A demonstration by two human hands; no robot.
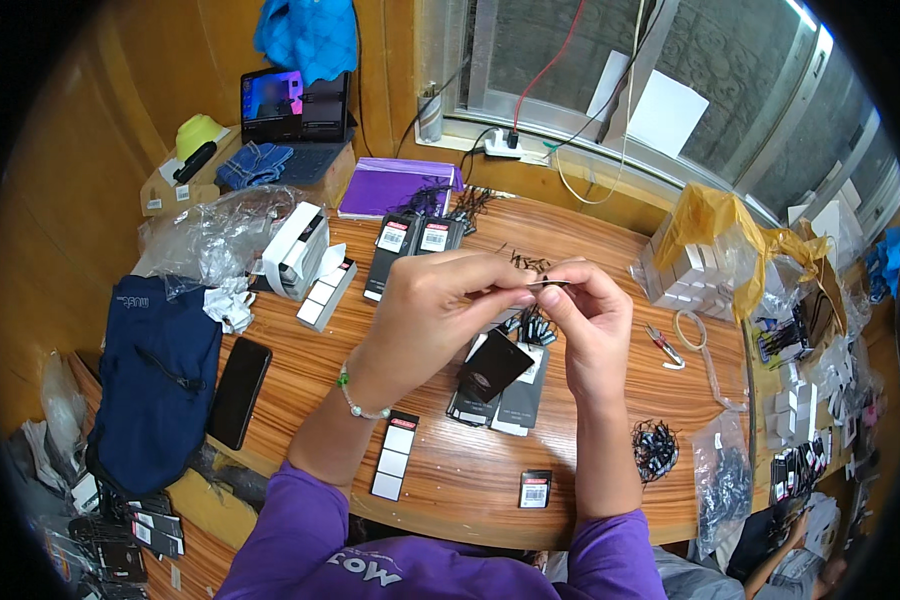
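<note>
My left hand [440,300] and my right hand [590,310] meet above the middle of the table. Between their pinched fingertips is a thin dark tag [548,284], seen almost edge-on; its face is hidden. Below them, a black hang tag [496,366] sits tilted over grey and black hang tags [518,408] with a bunch of black cords [532,326] at their top. Two more stacks of dark hang tags [410,243] with white labels are beyond my left hand. A single small black tag [535,489] lies near the front edge, left of my right forearm.
A strip of white labels [395,456], a black phone [239,393] and a navy pouch [158,385] are on the left. Coiled black cords [655,451], red-handled snips [662,345] and a plastic bag [722,483] are on the right. A laptop [295,105] stands behind.
</note>
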